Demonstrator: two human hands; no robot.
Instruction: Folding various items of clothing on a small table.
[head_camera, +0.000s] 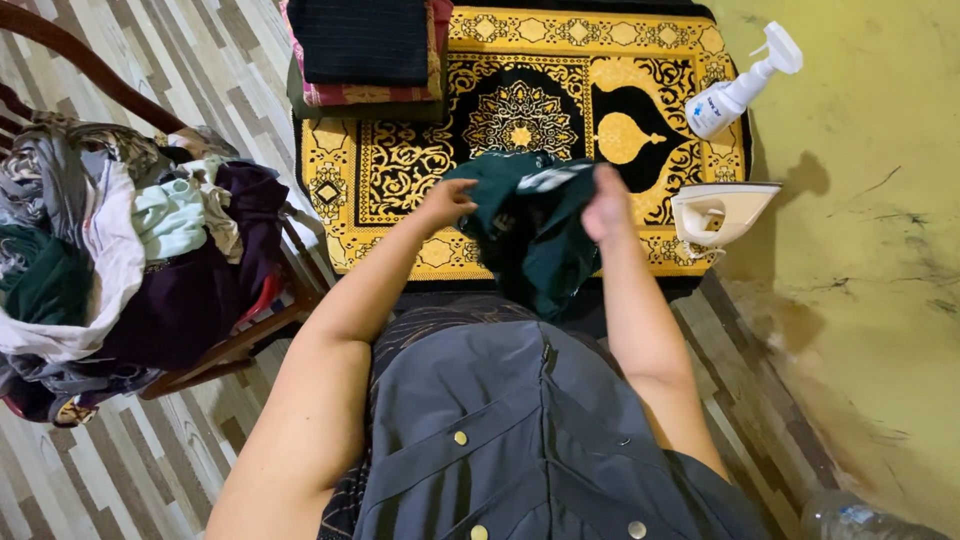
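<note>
A dark green garment (530, 235) hangs bunched between my two hands above a yellow and black patterned mat (560, 90). My left hand (447, 201) grips its left edge. My right hand (605, 203) grips its upper right part, fingers closed over the cloth. The garment's lower folds droop towards my lap.
A white iron (722, 212) stands on end at the mat's right edge, a white spray bottle (740, 85) beyond it. Folded dark clothes (365, 50) are stacked at the mat's far left. A wooden chair (225, 350) piled with mixed laundry (120, 250) is at my left. A yellow wall is on the right.
</note>
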